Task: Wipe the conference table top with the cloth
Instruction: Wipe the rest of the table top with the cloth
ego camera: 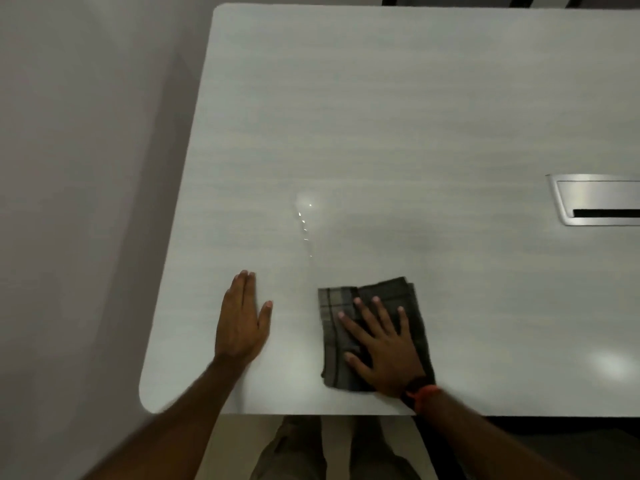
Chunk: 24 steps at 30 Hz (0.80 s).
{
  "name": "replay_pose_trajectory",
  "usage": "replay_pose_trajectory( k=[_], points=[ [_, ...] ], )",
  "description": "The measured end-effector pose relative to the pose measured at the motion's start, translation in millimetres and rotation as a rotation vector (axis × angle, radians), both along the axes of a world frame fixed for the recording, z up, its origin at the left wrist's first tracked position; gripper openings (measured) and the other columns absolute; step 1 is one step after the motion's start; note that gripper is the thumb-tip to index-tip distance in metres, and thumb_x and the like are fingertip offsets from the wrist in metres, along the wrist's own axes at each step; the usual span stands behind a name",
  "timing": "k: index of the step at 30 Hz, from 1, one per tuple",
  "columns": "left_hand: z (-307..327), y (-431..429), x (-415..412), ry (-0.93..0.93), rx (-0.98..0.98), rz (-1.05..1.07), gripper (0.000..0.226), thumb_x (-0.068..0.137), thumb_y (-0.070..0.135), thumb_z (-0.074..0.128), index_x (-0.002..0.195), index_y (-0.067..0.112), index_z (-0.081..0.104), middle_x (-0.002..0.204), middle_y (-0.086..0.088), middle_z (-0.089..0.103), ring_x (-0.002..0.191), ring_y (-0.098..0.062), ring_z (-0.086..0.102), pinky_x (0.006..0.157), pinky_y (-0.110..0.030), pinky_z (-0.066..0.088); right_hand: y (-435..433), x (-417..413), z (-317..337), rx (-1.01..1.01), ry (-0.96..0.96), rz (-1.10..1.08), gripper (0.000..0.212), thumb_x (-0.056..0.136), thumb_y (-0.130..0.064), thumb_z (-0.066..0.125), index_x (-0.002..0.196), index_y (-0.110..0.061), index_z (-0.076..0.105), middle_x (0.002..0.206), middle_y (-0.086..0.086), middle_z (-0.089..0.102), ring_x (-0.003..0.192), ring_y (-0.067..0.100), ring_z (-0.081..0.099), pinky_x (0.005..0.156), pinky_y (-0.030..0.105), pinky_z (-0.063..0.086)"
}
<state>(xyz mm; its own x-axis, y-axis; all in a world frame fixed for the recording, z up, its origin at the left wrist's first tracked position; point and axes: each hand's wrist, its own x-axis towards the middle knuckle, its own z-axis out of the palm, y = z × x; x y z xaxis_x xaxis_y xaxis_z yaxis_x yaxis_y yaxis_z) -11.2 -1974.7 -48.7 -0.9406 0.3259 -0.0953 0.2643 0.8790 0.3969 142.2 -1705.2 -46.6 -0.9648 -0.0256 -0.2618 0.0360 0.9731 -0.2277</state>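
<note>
While the right hand's fingers (375, 306) lie spread and straight, pressing flat on the folded grey cloth (374, 332), the right hand (381, 348) pins that cloth to the table (381, 116) near its front edge. The left hand (242, 320) rests flat, fingers straight together, grasping nothing, nearer the table's front-left corner. Beyond both hands, water droplets (304, 220) glisten; a metal cable hatch (599, 199) sits at the right edge.

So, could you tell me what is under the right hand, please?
The right hand lies spread flat on the folded dark cloth, which rests on the table top. The surface beneath the cloth is covered, so unseen.
</note>
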Motion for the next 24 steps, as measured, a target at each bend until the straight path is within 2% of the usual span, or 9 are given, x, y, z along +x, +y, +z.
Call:
replay_pose_trajectory(
  k=[4,7,9,12,14,16,20,22,24],
  points=[
    [-7.4,-3.2,2.7,0.032,-0.033,-0.020,0.069,0.102,0.048,0.025,0.156,0.006,0.020,0.163,-0.011,0.021,0.152,-0.022,0.016,0.123,-0.038,0.020,47.5,-54.9,-3.0,0.052,-0.020,-0.506,0.076,0.090,-0.075,0.025,0.159,-0.049,0.006,0.170,-0.005,-0.002,0.157,0.030,-0.003,0.117,0.070,-0.003],
    [-9.4,-4.9,2.9,0.010,-0.027,-0.023,0.068,0.103,0.047,0.029,0.158,0.009,0.015,0.165,-0.007,0.015,0.154,-0.017,0.010,0.124,-0.033,0.014,30.1,-113.1,-0.3,0.032,-0.039,-0.872,0.080,0.089,-0.075,0.012,0.161,-0.042,0.001,0.171,0.004,-0.004,0.156,0.037,-0.008,0.114,0.077,0.001],
    [-8.1,-5.3,2.9,0.009,-0.012,-0.027,0.068,0.102,0.044,0.034,0.157,0.008,0.016,0.165,-0.009,0.016,0.153,-0.018,0.011,0.124,-0.033,0.014,-11.7,-127.3,1.1,0.042,-0.031,-0.817,0.081,0.090,-0.074,0.012,0.162,-0.037,0.004,0.170,0.010,-0.001,0.155,0.042,-0.006,0.112,0.079,0.000],
    [-3.0,-3.1,3.4,0.015,0.028,-0.028,0.068,0.102,0.041,0.038,0.157,0.007,0.017,0.164,-0.010,0.018,0.153,-0.019,0.014,0.124,-0.035,0.017,-76.0,-99.3,-3.7,0.037,-0.050,-0.356,0.075,0.094,-0.075,0.019,0.160,-0.044,0.001,0.170,0.003,-0.007,0.155,0.039,-0.010,0.112,0.075,-0.012],
    [-0.8,-3.1,4.8,0.023,0.045,-0.029,0.068,0.101,0.039,0.041,0.156,0.005,0.019,0.164,-0.012,0.021,0.153,-0.021,0.016,0.124,-0.036,0.020,-70.5,-86.1,-0.6,0.014,-0.044,-0.252,0.074,0.093,-0.078,0.019,0.159,-0.048,0.000,0.170,-0.004,-0.007,0.156,0.034,-0.008,0.115,0.072,-0.009],
    [-0.8,-3.8,4.8,0.031,0.049,-0.030,0.067,0.101,0.037,0.043,0.156,0.004,0.021,0.163,-0.013,0.023,0.152,-0.023,0.019,0.123,-0.037,0.022,-37.1,-89.2,1.1,0.056,-0.051,-0.362,0.076,0.091,-0.079,0.021,0.158,-0.050,0.002,0.170,-0.007,-0.006,0.157,0.030,-0.007,0.118,0.070,-0.004],
    [-3.1,-2.5,4.2,0.016,0.040,-0.022,0.068,0.101,0.038,0.043,0.156,0.004,0.021,0.163,-0.012,0.022,0.153,-0.022,0.017,0.123,-0.035,0.018,7.4,-139.6,1.3,0.058,-0.066,-0.848,0.078,0.089,-0.076,0.010,0.160,-0.045,-0.001,0.171,0.001,-0.006,0.156,0.036,-0.010,0.114,0.076,0.001],
    [-3.1,-2.1,3.7,0.011,0.043,-0.024,0.068,0.101,0.038,0.045,0.156,0.005,0.022,0.163,-0.011,0.022,0.153,-0.021,0.017,0.124,-0.035,0.019,-18.5,-171.1,2.9,0.050,-0.055,-0.866,0.078,0.089,-0.074,0.009,0.160,-0.042,0.000,0.171,0.006,-0.007,0.154,0.041,-0.011,0.112,0.078,-0.002],
    [-2.7,-1.5,3.3,0.015,0.036,-0.021,0.068,0.100,0.038,0.046,0.156,0.005,0.023,0.163,-0.011,0.024,0.152,-0.021,0.018,0.123,-0.037,0.022,-56.8,-185.3,2.2,0.007,-0.066,-0.653,0.076,0.091,-0.072,0.011,0.160,-0.042,0.002,0.170,0.005,-0.009,0.154,0.041,-0.013,0.110,0.077,-0.016]
  ],
)
